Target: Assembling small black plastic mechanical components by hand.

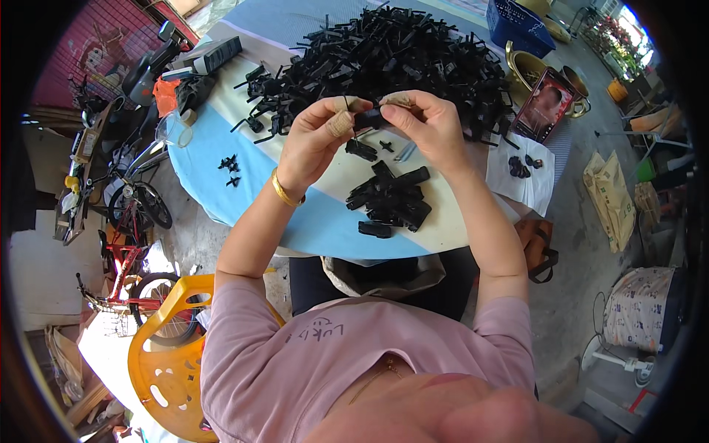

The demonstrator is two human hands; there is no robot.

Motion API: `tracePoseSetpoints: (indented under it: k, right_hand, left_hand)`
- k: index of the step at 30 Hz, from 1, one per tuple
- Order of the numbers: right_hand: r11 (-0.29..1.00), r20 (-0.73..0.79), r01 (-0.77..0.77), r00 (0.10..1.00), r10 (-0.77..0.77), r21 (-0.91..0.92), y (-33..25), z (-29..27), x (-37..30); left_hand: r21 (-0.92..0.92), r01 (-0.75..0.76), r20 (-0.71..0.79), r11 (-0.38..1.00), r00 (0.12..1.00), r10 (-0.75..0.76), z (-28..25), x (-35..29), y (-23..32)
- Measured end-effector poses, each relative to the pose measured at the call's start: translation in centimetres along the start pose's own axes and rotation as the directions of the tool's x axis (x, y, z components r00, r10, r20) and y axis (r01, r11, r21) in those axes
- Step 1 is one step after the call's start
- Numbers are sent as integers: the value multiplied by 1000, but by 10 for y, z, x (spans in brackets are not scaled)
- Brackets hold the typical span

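Both my hands are raised over the round table in front of the big heap of black plastic parts (399, 63). Between them is a small black plastic part (368, 118). My left hand (322, 133), with tape on its fingers, pinches the part's left side. My right hand (427, 125), also taped at a fingertip, grips its right side with thumb and forefinger. Just below lies another black part (361, 150) beside a small black cross-shaped piece (386, 146). Nearer to me is a smaller pile of black parts (391, 198).
The tablecloth (244, 148) is striped blue and cream. Small black pieces (230, 168) lie at the left, and black scraps (521, 166) on white paper at the right. A red picture box (544, 105), brass pot (523, 70) and blue basket (519, 29) stand far right. A yellow chair (159, 362) is at my left.
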State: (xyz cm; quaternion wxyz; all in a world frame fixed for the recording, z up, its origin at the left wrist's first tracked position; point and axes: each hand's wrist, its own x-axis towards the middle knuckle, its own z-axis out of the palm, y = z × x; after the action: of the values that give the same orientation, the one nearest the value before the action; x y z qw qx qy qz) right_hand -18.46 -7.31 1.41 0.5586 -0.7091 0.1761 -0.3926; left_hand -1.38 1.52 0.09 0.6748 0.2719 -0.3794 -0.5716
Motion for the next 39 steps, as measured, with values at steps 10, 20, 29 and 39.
tracePoseSetpoints:
  k: [10, 20, 29, 39]
  right_hand:
    - [955, 180, 275, 951, -252, -111, -18, -2, -2]
    - [898, 275, 353, 919, -281, -261, -10, 1, -1]
    - [997, 80, 28, 997, -22, -74, -7, 11, -8]
    - [976, 87, 119, 991, -105, -184, -9, 13, -7]
  left_hand:
    - [66, 191, 384, 979, 901, -202, -2, 4, 13]
    - [322, 126, 172, 938, 967, -188, 1, 0, 13]
    - [496, -143, 41, 856, 989, 141, 16, -4, 7]
    - [642, -214, -6, 736, 959, 284, 20, -8, -4]
